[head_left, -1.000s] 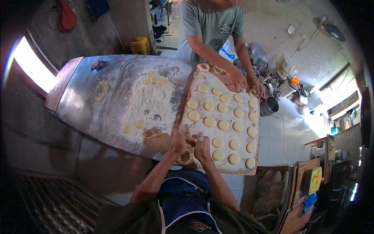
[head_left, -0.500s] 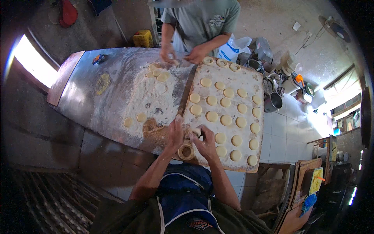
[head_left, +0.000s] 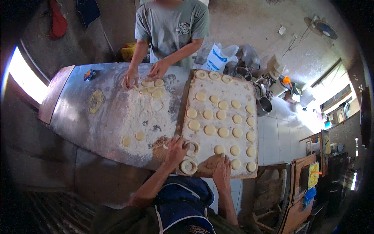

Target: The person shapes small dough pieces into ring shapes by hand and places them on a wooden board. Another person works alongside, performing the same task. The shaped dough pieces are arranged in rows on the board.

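My left hand (head_left: 176,153) has curled fingers on the left edge of a dough ring (head_left: 191,148) on the floury board (head_left: 243,89). Just below it lies another dough ring (head_left: 189,167). My right hand (head_left: 223,171) is at the board's near edge, fingers bent together below a pale dough round (head_left: 219,149); what is under its fingertips is hidden. Several more flat rounds are spread over the board, with rings along its far end.
A co-worker in a grey shirt has both hands (head_left: 157,69) over dough rounds on the floury metal table (head_left: 80,101). Bags (head_left: 217,57), pots (head_left: 264,106) and buckets stand beyond the board. Wooden boards (head_left: 302,183) lean at the lower right.
My hands have moved apart, the right one rightward and down to the board's edge. A second ring shows by my left hand. The co-worker has moved left to the metal table.
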`<action>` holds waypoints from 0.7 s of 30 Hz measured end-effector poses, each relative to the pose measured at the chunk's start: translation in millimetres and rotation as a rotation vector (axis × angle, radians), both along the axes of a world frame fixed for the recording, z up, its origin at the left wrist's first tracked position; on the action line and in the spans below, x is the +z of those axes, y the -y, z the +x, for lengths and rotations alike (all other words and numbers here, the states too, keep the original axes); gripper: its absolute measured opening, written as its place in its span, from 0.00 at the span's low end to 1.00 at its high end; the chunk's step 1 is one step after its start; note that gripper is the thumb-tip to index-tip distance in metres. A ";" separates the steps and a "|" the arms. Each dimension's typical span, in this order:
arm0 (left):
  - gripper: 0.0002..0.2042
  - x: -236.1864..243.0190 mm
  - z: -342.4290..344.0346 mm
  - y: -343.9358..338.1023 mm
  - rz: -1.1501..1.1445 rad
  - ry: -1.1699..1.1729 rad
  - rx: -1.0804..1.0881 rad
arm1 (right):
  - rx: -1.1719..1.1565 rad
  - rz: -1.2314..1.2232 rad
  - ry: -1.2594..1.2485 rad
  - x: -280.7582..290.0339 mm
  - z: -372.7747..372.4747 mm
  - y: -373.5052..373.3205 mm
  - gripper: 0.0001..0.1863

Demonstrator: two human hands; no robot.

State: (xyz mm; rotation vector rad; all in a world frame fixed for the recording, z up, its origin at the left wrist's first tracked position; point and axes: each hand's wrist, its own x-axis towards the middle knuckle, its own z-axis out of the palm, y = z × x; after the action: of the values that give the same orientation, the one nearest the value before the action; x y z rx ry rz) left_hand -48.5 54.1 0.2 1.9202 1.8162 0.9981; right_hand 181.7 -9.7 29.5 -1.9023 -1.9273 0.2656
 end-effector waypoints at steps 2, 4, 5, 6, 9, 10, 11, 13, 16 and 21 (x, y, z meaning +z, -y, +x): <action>0.14 -2.6 -4.3 3.0 0.064 -0.016 -0.001 | 0.047 -0.065 0.049 6.5 7.6 -0.1 0.18; 0.13 -8.4 -12.6 5.8 0.155 -0.047 -0.027 | -0.007 -0.163 0.010 17.3 16.9 -2.5 0.12; 0.12 -9.2 -21.5 6.0 0.196 -0.063 -0.034 | -0.084 -0.238 -0.053 22.9 18.4 -2.6 0.09; 0.12 -4.6 -33.2 5.2 0.190 0.002 -0.040 | -0.054 -0.264 -0.160 32.8 15.8 -3.3 0.10; 0.11 11.0 -72.7 -0.7 0.194 0.159 -0.038 | 0.098 -0.296 -0.412 56.7 -14.0 -23.2 0.10; 0.11 12.5 -86.6 -3.2 0.202 0.179 -0.034 | 0.175 -0.267 -0.462 58.9 -36.6 -31.3 0.10; 0.10 14.1 -100.8 -5.5 0.210 0.200 -0.030 | 0.253 -0.240 -0.511 60.7 -60.5 -41.1 0.09; 0.09 18.8 -133.7 -5.6 0.195 0.206 0.004 | 0.407 -0.165 -0.404 58.7 -125.5 -83.3 0.13; 0.09 23.6 -173.6 -2.1 0.213 0.211 0.041 | 0.590 0.051 -0.270 0.9 -202.7 -149.6 0.14; 0.10 11.0 -217.2 6.2 0.153 0.293 0.154 | 0.355 0.292 0.173 -69.4 -271.9 -196.4 0.14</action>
State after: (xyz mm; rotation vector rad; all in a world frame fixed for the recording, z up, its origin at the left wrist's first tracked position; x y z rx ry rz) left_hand -265.7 47.9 11.2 1.6275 1.7801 1.4243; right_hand -90.2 186.7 -39.8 -1.4324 -2.2721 -0.0817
